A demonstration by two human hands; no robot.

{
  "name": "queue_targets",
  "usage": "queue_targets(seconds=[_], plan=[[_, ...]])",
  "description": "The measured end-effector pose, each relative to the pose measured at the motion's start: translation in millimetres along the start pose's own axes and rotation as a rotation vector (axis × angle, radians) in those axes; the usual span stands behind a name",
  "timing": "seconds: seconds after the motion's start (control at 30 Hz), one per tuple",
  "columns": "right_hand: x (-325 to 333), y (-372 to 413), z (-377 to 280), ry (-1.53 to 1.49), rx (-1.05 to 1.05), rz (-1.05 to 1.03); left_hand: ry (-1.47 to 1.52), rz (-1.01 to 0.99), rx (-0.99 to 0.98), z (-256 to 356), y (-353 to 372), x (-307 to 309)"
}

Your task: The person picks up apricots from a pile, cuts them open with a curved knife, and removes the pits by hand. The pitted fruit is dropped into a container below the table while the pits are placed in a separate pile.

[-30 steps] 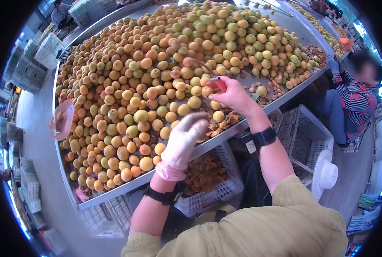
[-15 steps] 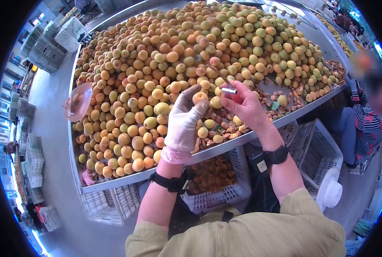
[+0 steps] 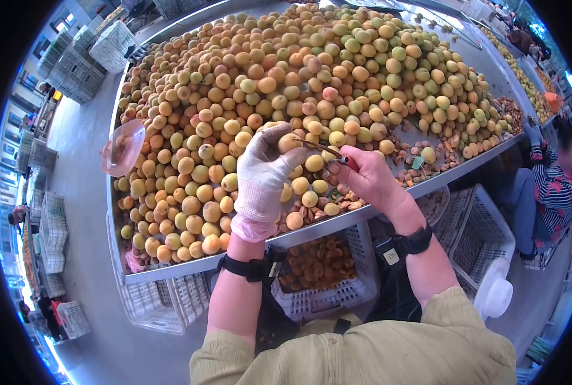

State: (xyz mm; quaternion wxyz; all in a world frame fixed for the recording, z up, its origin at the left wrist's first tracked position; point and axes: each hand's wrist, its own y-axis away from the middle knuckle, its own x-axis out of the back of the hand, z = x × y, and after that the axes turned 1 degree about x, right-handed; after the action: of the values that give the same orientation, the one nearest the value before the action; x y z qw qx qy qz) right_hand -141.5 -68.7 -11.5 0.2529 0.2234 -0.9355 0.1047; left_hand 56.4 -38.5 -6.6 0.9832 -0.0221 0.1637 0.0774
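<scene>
Our gloved left hand (image 3: 260,176) pinches one apricot (image 3: 290,142), half hidden by closed fingertips. Our bare right hand (image 3: 366,179) is fisted around a knife (image 3: 328,153), its red handle mostly buried and the blade tip touching the fruit. Both hang just above the near edge of the steel table (image 3: 190,265), over scattered pits (image 3: 339,200) beside the apricot heap (image 3: 312,70).

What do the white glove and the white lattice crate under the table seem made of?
White woven glove: probably cotton knit, matte; a fine weave shows. White lattice crate: likely moulded plastic, smooth; regular grid holes.
</scene>
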Motion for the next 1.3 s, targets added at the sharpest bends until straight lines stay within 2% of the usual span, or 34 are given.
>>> queue_targets(seconds=[0.23,0.33,0.47,0.53,0.6,0.67,0.73,0.83,0.93,1.0,1.07,1.13,1.2,1.27,1.3], plan=[[-5,-1,-1,0.085,0.010,0.017,-0.157,0.023,-0.047,2,1,2],[-17,2,3,-0.023,-0.012,0.019,-0.205,0.055,-0.085,1,2,0],[-26,1,-3,-0.094,-0.086,-0.013,0.004,0.082,-0.056,-3,3,-4],[-28,1,-3,-0.151,-0.074,-0.007,0.232,0.075,-0.010,-9,0,-6],[-18,-1,3,-0.096,-0.036,0.011,0.162,0.063,-0.002,-4,1,-5],[-5,-1,6,-0.086,-0.136,-0.072,-0.046,-0.054,-0.006,-3,-2,0],[-6,2,4,-0.105,-0.120,-0.072,-0.120,-0.087,0.003,-6,-1,1],[-23,6,-2,-0.185,-0.135,-0.013,0.199,-0.035,0.047,-14,1,-6],[-27,6,-7,-0.127,-0.112,0.046,0.380,-0.098,0.104,-17,2,-12],[-21,3,-6,-0.093,-0.138,0.017,0.309,-0.125,0.082,-13,2,-13],[-12,2,-8,-0.071,-0.199,-0.085,0.090,-0.153,0.069,-11,1,-9],[-22,6,-7,-0.140,-0.186,-0.043,0.119,-0.119,0.077,-16,3,-15],[-34,7,-8,-0.211,-0.171,0.002,0.485,-0.118,0.124,-21,8,-23],[-39,6,-9,-0.170,-0.091,0.094,0.548,-0.109,0.144,-23,8,-26],[-37,6,-7,-0.151,-0.102,0.068,0.548,-0.134,0.139,-24,6,-24]])
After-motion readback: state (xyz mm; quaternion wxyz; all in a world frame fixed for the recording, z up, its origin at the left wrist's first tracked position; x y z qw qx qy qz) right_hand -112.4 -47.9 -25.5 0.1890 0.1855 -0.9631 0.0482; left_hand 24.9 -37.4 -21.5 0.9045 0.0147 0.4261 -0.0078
